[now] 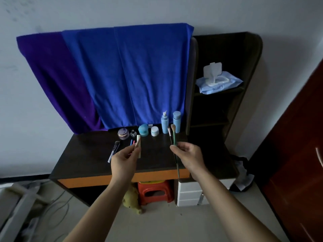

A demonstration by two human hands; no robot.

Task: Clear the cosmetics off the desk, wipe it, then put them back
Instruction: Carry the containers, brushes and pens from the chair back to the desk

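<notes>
Likely clearing: my right hand [188, 154] grips two makeup brushes [173, 135], left hand [125, 158] pinches pale stick [138, 140]; next, both off desk [87, 154].

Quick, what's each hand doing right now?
Left hand: pinching slim cosmetic sticks.
Right hand: gripping two makeup brushes.

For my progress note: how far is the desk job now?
Done: cannot tell if wiping happened; the wipes pack sits on the shelf. In hand: the right hand holds two brushes, the left hand pinches slim sticks. Left: jars and bottles stand along the back of the desk and a loose brush lies at left, either not yet cleared or already returned.
</notes>
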